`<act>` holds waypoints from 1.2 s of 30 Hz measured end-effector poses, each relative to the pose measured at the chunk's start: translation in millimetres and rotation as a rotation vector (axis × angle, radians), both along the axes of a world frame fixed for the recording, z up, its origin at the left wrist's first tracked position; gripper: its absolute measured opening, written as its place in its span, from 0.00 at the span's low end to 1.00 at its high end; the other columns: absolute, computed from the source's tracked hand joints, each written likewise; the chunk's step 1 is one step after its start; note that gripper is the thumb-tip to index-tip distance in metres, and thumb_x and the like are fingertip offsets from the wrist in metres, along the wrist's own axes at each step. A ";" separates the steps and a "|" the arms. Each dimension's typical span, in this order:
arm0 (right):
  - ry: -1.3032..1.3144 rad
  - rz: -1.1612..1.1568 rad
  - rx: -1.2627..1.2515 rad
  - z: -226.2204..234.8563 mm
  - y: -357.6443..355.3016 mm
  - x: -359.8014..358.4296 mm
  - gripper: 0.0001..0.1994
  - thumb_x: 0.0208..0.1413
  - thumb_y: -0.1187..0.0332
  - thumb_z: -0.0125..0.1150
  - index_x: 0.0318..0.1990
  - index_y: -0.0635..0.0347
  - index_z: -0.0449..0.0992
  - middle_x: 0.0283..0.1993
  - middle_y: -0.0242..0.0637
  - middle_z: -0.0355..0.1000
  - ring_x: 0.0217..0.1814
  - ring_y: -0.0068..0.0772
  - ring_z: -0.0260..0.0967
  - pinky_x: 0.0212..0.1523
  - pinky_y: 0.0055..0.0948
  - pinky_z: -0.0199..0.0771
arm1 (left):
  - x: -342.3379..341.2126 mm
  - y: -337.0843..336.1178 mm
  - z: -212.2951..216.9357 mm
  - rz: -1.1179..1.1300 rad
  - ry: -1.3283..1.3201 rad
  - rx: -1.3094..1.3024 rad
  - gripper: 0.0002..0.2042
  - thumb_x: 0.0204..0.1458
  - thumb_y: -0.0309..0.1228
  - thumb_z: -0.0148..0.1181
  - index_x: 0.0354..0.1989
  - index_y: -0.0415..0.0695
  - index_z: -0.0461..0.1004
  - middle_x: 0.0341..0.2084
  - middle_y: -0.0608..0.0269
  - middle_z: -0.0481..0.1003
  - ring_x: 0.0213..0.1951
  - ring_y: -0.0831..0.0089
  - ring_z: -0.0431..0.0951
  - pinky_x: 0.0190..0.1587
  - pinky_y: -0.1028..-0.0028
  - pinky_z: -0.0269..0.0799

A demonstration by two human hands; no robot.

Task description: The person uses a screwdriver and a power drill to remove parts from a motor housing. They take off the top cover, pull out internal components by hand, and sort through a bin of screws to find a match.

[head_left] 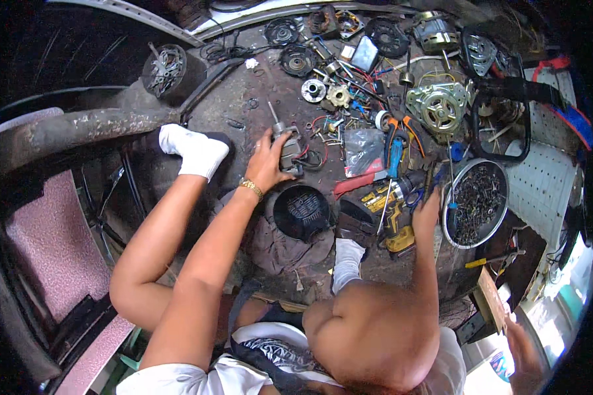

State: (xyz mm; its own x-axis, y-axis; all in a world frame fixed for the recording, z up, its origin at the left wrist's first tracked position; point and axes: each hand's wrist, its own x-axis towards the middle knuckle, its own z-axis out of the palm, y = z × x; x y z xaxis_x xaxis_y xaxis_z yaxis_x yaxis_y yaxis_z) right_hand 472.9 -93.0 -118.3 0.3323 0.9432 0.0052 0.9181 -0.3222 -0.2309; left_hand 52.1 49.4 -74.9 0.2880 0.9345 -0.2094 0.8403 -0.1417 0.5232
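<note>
My left hand (pixel 266 163), with a gold bracelet at the wrist, is closed around a small electric motor (pixel 290 153) whose metal shaft points away from me. Red and dark wires trail from its right side. Just below it, a round black cover (pixel 302 212) lies on a crumpled cloth (pixel 286 253). My right hand (pixel 428 209) is among the tools, between a yellow-and-black cordless drill (pixel 396 217) and a bowl of screws (pixel 476 204). Its fingers look closed by a dark slim tool, but what they grip is unclear. Blue-handled scissors (pixel 414 197) lie beside it.
Motor housings (pixel 438 108), black round covers (pixel 298 60), a gear (pixel 313 90), pliers (pixel 396 148) and a plastic bag (pixel 364 150) crowd the far side. A can of metal parts (pixel 168 71) stands far left. A perforated white panel (pixel 547 158) is at right. My feet flank the work.
</note>
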 end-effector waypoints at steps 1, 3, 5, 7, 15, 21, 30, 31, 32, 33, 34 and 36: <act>0.051 0.000 -0.055 -0.9 3.9 2.8 0.31 0.45 0.76 0.60 0.59 0.68 0.58 0.57 0.57 0.61 0.59 0.56 0.58 0.61 0.43 0.56 | -5.6 -2.4 -2.1 -0.014 -0.019 0.009 0.55 0.19 0.33 0.79 0.63 0.58 0.52 0.60 0.40 0.53 0.58 0.42 0.59 0.57 0.57 0.64; 0.147 -0.009 -0.158 1.6 24.3 8.7 0.28 0.46 0.76 0.60 0.57 0.69 0.61 0.55 0.57 0.63 0.57 0.55 0.61 0.59 0.41 0.59 | -14.9 -4.2 -1.4 -0.019 0.006 -0.001 0.56 0.19 0.33 0.79 0.64 0.56 0.50 0.59 0.42 0.54 0.57 0.43 0.61 0.57 0.58 0.64; 0.174 -0.020 -0.228 -17.4 25.3 39.6 0.25 0.46 0.73 0.59 0.53 0.72 0.64 0.52 0.58 0.66 0.55 0.57 0.63 0.57 0.40 0.61 | -10.4 -1.1 -4.5 -0.037 -0.007 0.010 0.56 0.19 0.33 0.78 0.64 0.55 0.49 0.59 0.42 0.55 0.56 0.43 0.61 0.57 0.58 0.64; 0.192 -0.080 -0.339 -5.0 39.3 24.2 0.23 0.47 0.72 0.57 0.52 0.73 0.65 0.52 0.60 0.64 0.56 0.60 0.61 0.57 0.42 0.61 | -18.2 -5.4 -3.5 -0.039 0.004 0.014 0.57 0.19 0.33 0.78 0.65 0.55 0.49 0.58 0.42 0.56 0.56 0.44 0.62 0.57 0.58 0.63; 0.916 -0.069 -0.099 94.9 88.4 -58.7 0.21 0.52 0.74 0.46 0.56 0.66 0.66 0.34 0.38 0.71 0.29 0.23 0.63 0.31 0.21 0.63 | -14.4 -5.4 -1.9 -0.060 0.021 0.003 0.57 0.19 0.33 0.79 0.65 0.53 0.49 0.59 0.41 0.55 0.58 0.44 0.60 0.60 0.58 0.59; 0.925 0.343 -0.670 131.3 203.7 -140.2 0.20 0.59 0.66 0.50 0.60 0.55 0.63 0.34 0.39 0.73 0.32 0.29 0.70 0.37 0.28 0.71 | -13.4 -4.8 1.0 -0.080 0.077 0.008 0.55 0.19 0.34 0.78 0.64 0.55 0.52 0.59 0.43 0.56 0.58 0.45 0.60 0.60 0.58 0.59; 0.752 0.656 -0.534 97.0 229.9 -168.3 0.18 0.60 0.69 0.48 0.58 0.59 0.66 0.54 0.48 0.69 0.57 0.38 0.67 0.57 0.31 0.63 | -13.3 -12.4 -2.4 -0.105 0.119 0.068 0.55 0.21 0.37 0.78 0.65 0.54 0.50 0.58 0.45 0.57 0.57 0.47 0.61 0.57 0.56 0.60; 0.756 0.633 -0.393 96.7 228.9 -169.0 0.19 0.60 0.70 0.48 0.58 0.59 0.66 0.55 0.48 0.69 0.57 0.38 0.67 0.56 0.32 0.63 | -12.2 -11.3 -2.0 -0.099 0.106 0.062 0.55 0.21 0.37 0.78 0.65 0.54 0.50 0.58 0.45 0.57 0.57 0.47 0.61 0.57 0.56 0.60; 0.763 0.627 -0.396 97.3 229.0 -169.6 0.19 0.59 0.69 0.48 0.58 0.59 0.66 0.55 0.47 0.69 0.56 0.39 0.68 0.56 0.32 0.64 | -12.3 -8.4 -4.2 -0.101 0.118 0.093 0.56 0.21 0.37 0.78 0.65 0.54 0.50 0.58 0.44 0.57 0.56 0.46 0.62 0.56 0.57 0.61; 0.769 0.621 -0.398 97.3 228.7 -171.5 0.19 0.59 0.69 0.48 0.58 0.59 0.66 0.55 0.47 0.69 0.56 0.40 0.68 0.55 0.33 0.64 | -13.1 -9.5 -5.1 -0.100 0.114 0.081 0.55 0.21 0.37 0.77 0.65 0.56 0.50 0.58 0.45 0.57 0.57 0.47 0.62 0.56 0.57 0.61; 0.718 0.659 -0.458 98.3 221.5 -172.3 0.19 0.59 0.69 0.48 0.58 0.60 0.66 0.55 0.47 0.69 0.56 0.40 0.68 0.55 0.33 0.64 | -13.9 -12.1 -5.6 -0.099 0.110 0.069 0.55 0.22 0.37 0.77 0.65 0.57 0.50 0.58 0.45 0.57 0.57 0.48 0.62 0.55 0.57 0.61; 0.750 0.718 -0.396 97.3 211.6 -171.7 0.19 0.58 0.67 0.51 0.57 0.60 0.67 0.54 0.48 0.70 0.55 0.40 0.69 0.54 0.34 0.65 | -14.3 -10.3 -5.9 -0.076 0.091 0.072 0.56 0.21 0.37 0.78 0.65 0.58 0.49 0.56 0.45 0.59 0.56 0.48 0.63 0.55 0.57 0.62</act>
State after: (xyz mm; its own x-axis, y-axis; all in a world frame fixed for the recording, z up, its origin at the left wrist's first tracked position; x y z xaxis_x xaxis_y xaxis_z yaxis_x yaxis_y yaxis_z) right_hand 301.2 118.7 -21.0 -0.4992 0.8083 -0.3120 0.5918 0.0551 -0.8042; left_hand 37.8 39.1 -80.8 0.3410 0.9245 -0.1706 0.8694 -0.2410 0.4314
